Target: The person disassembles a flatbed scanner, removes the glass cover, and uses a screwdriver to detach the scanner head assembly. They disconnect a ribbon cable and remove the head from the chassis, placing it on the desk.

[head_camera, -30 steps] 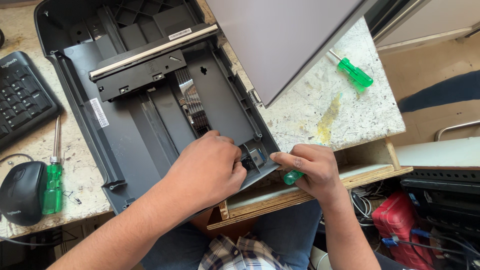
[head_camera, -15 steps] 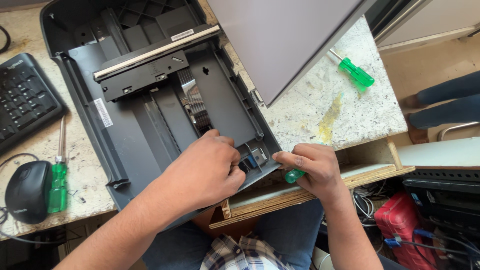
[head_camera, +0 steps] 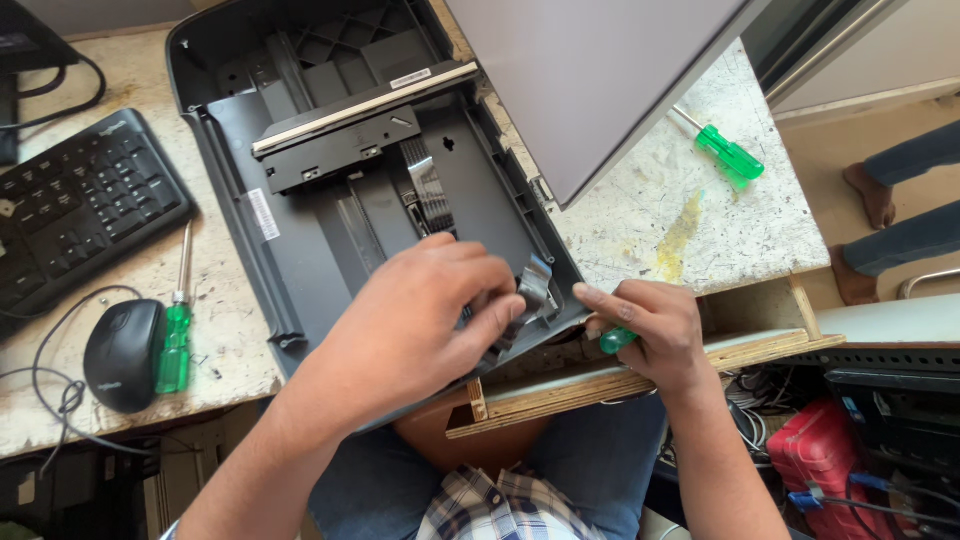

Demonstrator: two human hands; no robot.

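An opened dark grey scanner base [head_camera: 300, 215] lies on the speckled table, its grey lid [head_camera: 600, 80] raised at the right. My left hand [head_camera: 415, 325] rests inside the base's near corner, fingers pinching a flat grey ribbon cable [head_camera: 535, 285] by a small part there. My right hand [head_camera: 645, 325] grips a green-handled screwdriver [head_camera: 617, 340] at the base's near right corner; only the handle end shows. A long scan bar [head_camera: 360, 110] crosses the base farther back.
A black keyboard [head_camera: 75, 205] and black mouse [head_camera: 122, 352] sit at the left, with a green screwdriver [head_camera: 178, 330] beside the mouse. Another green screwdriver [head_camera: 725, 150] lies at the table's right. Another person's legs [head_camera: 900, 215] stand at the far right. A red box [head_camera: 830, 455] sits below.
My left hand's fingers have shifted right and taken hold of the ribbon cable, lifting it. My right hand stays at the corner with the screwdriver. The view has moved slightly.
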